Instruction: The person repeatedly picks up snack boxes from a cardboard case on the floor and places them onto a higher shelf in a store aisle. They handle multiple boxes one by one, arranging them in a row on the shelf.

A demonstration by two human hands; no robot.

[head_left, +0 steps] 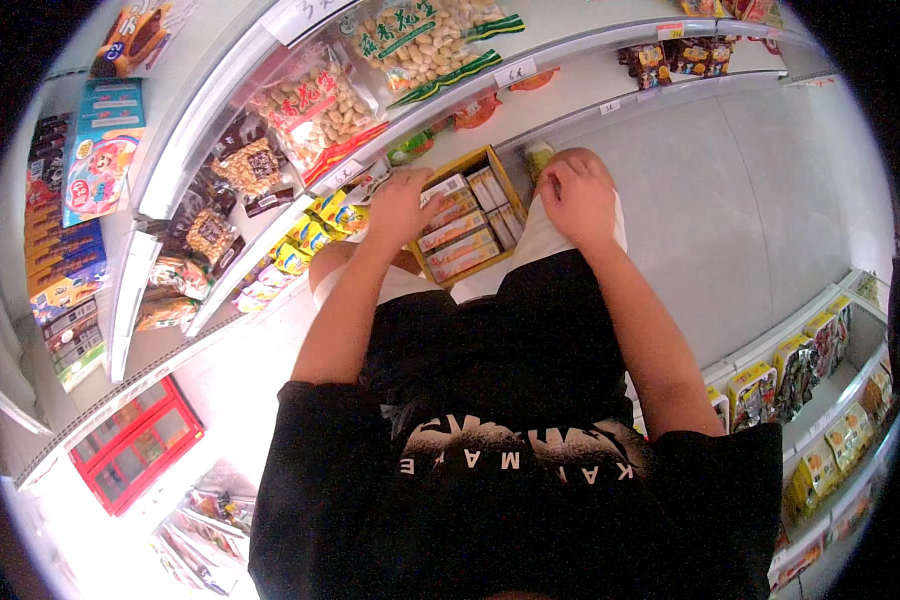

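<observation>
A yellow-edged cardboard display box (504, 174) holds several small white and orange cartons (457, 229). It lies between my knees, at the lower shelf. My left hand (403, 206) is over the box's left side, by a carton bearing writing; whether its fingers grip that carton cannot be told. My right hand (579, 196) rests on my right knee, beside the box's right edge, with its fingers bent and nothing visible in them. Small yellow snack packets (307, 234) lie on the lower shelf to the left of my left hand.
Shelves curve around the front and left, with bags of peanuts (319, 112), brittle packs (247, 166) and a blue snack box (105, 161). Price tags line the shelf edge (450, 97). Grey floor tiles (705, 202) lie to the right, before another shelf of yellow packages (752, 386). A red rack (139, 442) stands behind at the left.
</observation>
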